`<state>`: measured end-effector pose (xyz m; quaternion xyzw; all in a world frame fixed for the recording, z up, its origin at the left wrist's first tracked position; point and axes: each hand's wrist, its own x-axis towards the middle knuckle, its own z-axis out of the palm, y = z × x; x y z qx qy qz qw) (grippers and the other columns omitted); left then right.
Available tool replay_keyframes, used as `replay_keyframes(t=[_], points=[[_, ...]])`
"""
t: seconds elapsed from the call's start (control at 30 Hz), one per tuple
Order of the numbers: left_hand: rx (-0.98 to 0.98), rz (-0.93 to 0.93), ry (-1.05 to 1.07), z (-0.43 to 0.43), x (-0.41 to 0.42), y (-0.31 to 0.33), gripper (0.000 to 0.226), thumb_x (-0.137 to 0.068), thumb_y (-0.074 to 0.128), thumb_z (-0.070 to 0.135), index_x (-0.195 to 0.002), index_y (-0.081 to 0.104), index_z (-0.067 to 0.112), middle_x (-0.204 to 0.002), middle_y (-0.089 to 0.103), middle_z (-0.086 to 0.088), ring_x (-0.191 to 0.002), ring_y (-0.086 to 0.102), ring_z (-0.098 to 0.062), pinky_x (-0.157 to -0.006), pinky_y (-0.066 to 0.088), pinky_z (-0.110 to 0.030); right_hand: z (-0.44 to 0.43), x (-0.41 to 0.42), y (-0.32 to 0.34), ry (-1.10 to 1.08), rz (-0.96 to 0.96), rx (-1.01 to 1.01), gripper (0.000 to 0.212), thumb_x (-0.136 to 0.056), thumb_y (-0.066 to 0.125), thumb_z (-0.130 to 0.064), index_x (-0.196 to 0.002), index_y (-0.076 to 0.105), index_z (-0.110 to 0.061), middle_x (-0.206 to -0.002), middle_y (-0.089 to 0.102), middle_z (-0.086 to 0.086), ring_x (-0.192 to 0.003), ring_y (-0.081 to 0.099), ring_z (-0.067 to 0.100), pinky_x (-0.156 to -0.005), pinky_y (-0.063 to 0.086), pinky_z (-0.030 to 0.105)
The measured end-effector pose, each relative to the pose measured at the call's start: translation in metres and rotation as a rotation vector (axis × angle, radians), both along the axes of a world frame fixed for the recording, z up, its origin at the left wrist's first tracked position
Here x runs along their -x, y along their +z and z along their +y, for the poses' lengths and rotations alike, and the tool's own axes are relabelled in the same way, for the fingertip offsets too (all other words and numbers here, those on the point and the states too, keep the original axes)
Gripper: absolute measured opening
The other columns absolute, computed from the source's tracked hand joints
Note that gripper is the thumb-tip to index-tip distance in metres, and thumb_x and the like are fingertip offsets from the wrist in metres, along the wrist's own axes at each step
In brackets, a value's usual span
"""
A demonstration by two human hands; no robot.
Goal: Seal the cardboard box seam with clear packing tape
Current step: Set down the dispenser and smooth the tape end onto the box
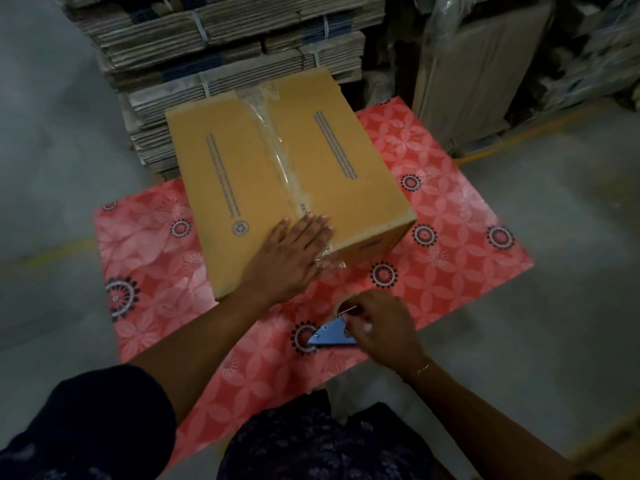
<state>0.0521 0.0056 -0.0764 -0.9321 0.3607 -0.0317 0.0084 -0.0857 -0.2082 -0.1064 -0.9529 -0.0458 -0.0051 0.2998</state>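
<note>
The brown cardboard box point(291, 181) sits toward the far side of the tabletop covered in a pink flowered cloth point(460, 237), its top seam already under a strip of clear packing tape point(277, 150) that runs over the near edge. The left hand point(291, 258) lies flat and spread on that near edge, pressing the tape end down. The right hand point(381, 327) is closed around a blue metal tape dispenser point(332, 336) near the tabletop's near edge, just in front of the box. The tape end at the box's near face looks crumpled; if it is cut or pulled while slack it may wrinkle, lift, or stick to itself. Bundled stacks of flattened cartons point(221, 39) stand close behind the box, and wrapped sheets of board point(481, 74) stand off the far right corner; nothing blocks either hand
</note>
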Motion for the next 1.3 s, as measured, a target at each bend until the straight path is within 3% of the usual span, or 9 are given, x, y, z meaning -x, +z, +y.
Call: replay_keyframes(t=[0.1, 0.17, 0.4, 0.53, 0.7, 0.77, 0.83, 1.0, 1.3], points=[[-0.011, -0.004, -0.004, 0.001, 0.000, -0.001, 0.067, -0.104, 0.033, 0.053, -0.161, 0.019, 0.022, -0.171, 0.018, -0.001, -0.157, 0.016, -0.020, -0.124, 0.020, -0.051, 0.003, -0.037, 0.031, -0.279, 0.287, -0.652, 0.011, -0.093, 0.067, -0.037, -0.095, 0.071, -0.027, -0.084, 0.071, -0.018, -0.080, 0.064, -0.008, -0.068, 0.046, 0.008], [-0.010, -0.003, 0.003, 0.001, 0.000, -0.001, 0.066, -0.104, 0.034, 0.053, -0.161, 0.020, 0.023, -0.170, 0.019, -0.001, -0.157, 0.017, -0.020, -0.123, 0.021, -0.051, 0.002, -0.060, 0.042, -0.287, 0.344, -0.775, 0.011, -0.093, 0.068, -0.035, -0.087, 0.073, -0.027, -0.081, 0.073, -0.016, -0.075, 0.065, -0.005, -0.065, 0.047, 0.011], [-0.011, 0.024, 0.004, -0.001, 0.002, 0.006, 0.065, -0.103, 0.034, 0.048, -0.161, 0.019, 0.023, -0.171, 0.018, -0.001, -0.157, 0.017, -0.020, -0.123, 0.022, -0.052, 0.002, -0.084, 0.036, -0.200, 0.451, -0.756, 0.011, -0.090, 0.072, -0.009, -0.088, 0.073, 0.002, -0.079, 0.069, 0.010, -0.076, 0.061, 0.019, -0.075, 0.050, 0.035], [-0.079, 0.104, 0.128, -0.008, 0.012, 0.020, 0.072, -0.099, 0.044, 0.046, -0.162, 0.016, 0.022, -0.172, 0.011, -0.005, -0.158, 0.011, -0.028, -0.123, 0.020, -0.055, -0.001, -0.084, 0.032, -0.142, 0.427, -0.728, 0.016, -0.091, 0.072, -0.010, -0.075, 0.070, -0.016, -0.069, 0.068, -0.003, -0.059, 0.060, -0.002, -0.065, 0.049, 0.022], [0.446, -0.037, 0.549, -0.018, 0.080, 0.025, 0.038, -0.086, 0.054, 0.027, -0.123, 0.060, 0.019, -0.124, 0.060, -0.006, -0.112, 0.053, -0.027, -0.090, 0.046, -0.045, -0.001, -0.085, 0.026, -0.122, 0.429, -0.705, 0.021, -0.092, 0.071, -0.018, -0.073, 0.067, -0.027, -0.070, 0.067, -0.009, -0.062, 0.058, 0.000, -0.066, 0.049, 0.025], [0.787, 0.195, 0.745, -0.029, 0.102, 0.019, 0.021, -0.089, 0.055, 0.035, -0.094, 0.065, 0.017, -0.092, 0.065, -0.002, -0.087, 0.061, -0.024, -0.075, 0.050, -0.042, -0.001, -0.087, 0.024, -0.115, 0.433, -0.705, 0.018, -0.092, 0.071, -0.018, -0.075, 0.068, -0.025, -0.072, 0.067, -0.007, -0.067, 0.058, 0.006, -0.068, 0.049, 0.026], [0.998, 0.474, 0.937, -0.042, 0.104, 0.016, 0.040, -0.089, 0.057, 0.052, -0.079, 0.066, 0.014, -0.072, 0.066, 0.001, -0.073, 0.063, -0.024, -0.070, 0.049, -0.040, -0.001, -0.088, 0.025, -0.120, 0.433, -0.707, 0.019, -0.092, 0.071, -0.016, -0.075, 0.068, -0.023, -0.071, 0.067, -0.006, -0.067, 0.058, 0.009, -0.069, 0.048, 0.027], [1.146, 0.681, 1.024, -0.057, 0.082, 0.006, 0.031, -0.087, 0.069, 0.052, -0.074, 0.074, 0.025, -0.062, 0.070, 0.009, -0.056, 0.062, -0.007, -0.064, 0.053, -0.039, -0.002, -0.093, 0.028, -0.106, 0.441, -0.661, 0.016, -0.092, 0.071, -0.015, -0.077, 0.069, -0.019, -0.077, 0.071, 0.001, -0.074, 0.064, 0.014, -0.073, 0.053, 0.029], [1.265, 0.649, 1.063, -0.053, 0.085, -0.019, 0.017, -0.089, 0.073, 0.022, -0.073, 0.071, 0.023, -0.070, 0.070, -0.005, -0.058, 0.056, -0.018, -0.066, 0.051, -0.043, 0.002, -0.096, 0.021, -0.139, 0.363, -0.544, 0.013, -0.091, 0.072, -0.024, -0.086, 0.074, -0.013, -0.083, 0.074, 0.004, -0.079, 0.066, 0.017, -0.075, 0.054, 0.034]])
